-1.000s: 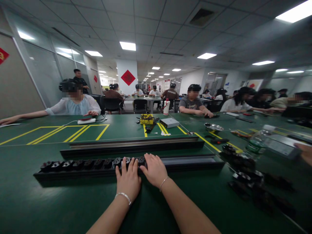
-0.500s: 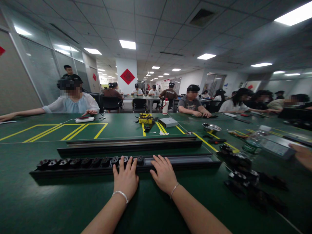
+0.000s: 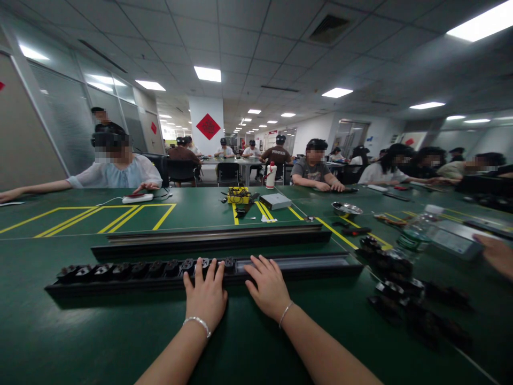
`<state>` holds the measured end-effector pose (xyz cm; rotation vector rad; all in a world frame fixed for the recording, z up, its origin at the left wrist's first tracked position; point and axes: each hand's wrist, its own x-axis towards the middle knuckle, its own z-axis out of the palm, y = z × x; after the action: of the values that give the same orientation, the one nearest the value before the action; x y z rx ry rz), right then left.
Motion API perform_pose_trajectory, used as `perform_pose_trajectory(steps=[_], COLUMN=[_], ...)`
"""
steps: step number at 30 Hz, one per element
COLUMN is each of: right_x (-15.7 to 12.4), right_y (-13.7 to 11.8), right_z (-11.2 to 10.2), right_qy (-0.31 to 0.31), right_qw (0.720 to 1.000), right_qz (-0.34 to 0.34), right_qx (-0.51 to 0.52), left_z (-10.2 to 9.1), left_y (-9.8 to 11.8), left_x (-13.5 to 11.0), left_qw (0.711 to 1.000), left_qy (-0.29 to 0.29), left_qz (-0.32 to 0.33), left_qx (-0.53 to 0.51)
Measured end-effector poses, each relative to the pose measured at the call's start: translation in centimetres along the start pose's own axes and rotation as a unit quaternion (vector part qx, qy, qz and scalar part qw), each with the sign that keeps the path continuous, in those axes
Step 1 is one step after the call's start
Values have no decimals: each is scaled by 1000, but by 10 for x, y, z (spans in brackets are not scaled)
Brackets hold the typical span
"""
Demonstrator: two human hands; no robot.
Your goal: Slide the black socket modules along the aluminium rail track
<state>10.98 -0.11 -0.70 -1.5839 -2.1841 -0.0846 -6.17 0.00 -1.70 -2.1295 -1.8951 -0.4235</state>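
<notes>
A long black channel (image 3: pixel 132 286) lies across the green table in front of me. Black socket modules (image 3: pixel 121 271) sit in a row along its left and middle part, while its right stretch shows a pale grey inside. My left hand (image 3: pixel 206 297) rests palm down with spread fingers over the modules near the row's right end, hiding some of them. Just right of the last module, my right hand (image 3: pixel 268 287) lies with its fingers stretched across the channel's edge. Neither hand grips anything.
Behind the channel lies a second long black rail (image 3: pixel 216 245). Loose black modules (image 3: pixel 401 291) are heaped at the right, near a water bottle (image 3: pixel 417 232), a grey box (image 3: pixel 457 240) and a metal bowl (image 3: pixel 347 209). Another person's hand (image 3: pixel 495 254) reaches in at far right.
Both hands stay in the same place on the channel and modules. The view has shifted slightly. A standing person at the back left has moved a little leftward.
</notes>
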Motion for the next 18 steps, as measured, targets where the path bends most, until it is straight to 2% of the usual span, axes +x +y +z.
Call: perform_pose_trajectory(steps=[18], right_x=[0], right_y=[-2], right_z=[-1], right_qy=[-22], right_qw=[1000], right_qz=[7], right_qx=[-16], left_z=[-4], left_y=[0], left_x=[1], left_qw=[1000], left_qy=[-27], left_qz=[-13], left_qx=[1])
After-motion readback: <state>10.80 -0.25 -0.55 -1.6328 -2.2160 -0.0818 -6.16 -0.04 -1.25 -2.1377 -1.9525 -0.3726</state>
